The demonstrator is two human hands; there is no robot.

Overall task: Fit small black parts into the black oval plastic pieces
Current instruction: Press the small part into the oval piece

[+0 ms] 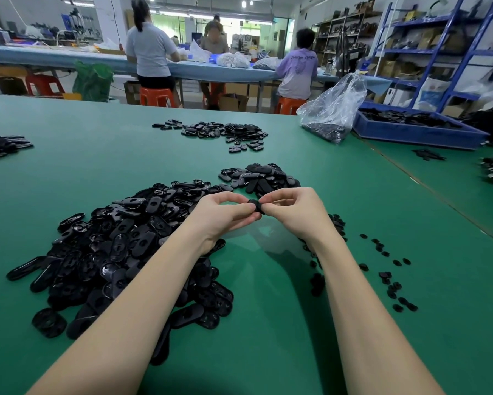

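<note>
On the far left edge of the green table (68,172) lay a small heap of black pieces (3,146). Nearer the person, a large pile of black oval plastic pieces (119,246) spread across the left half of the mat, the ovals lying at every angle with no common long axis; many showed a slot in the middle.

Above the mat, the left hand (222,216) had its fingers curled inward, thumb and forefinger pinching one black oval piece (256,206) at its left end. The piece was held between both hands and mostly hidden by fingertips — its long axis seemed to run roughly left to right, though this could not be told for certain. The right hand (292,209) pinched its right end with curled fingers; whether a small part sat between those fingers could not be seen.

Behind the hands lay a second pile of ovals (262,178), and farther back a third scatter (225,132). To the right of the right forearm, small black parts (390,280) were strewn loosely over the mat. Beyond them stood a clear plastic bag (335,109) and — beside it — a blue tray (419,132) holding dark pieces.
</note>
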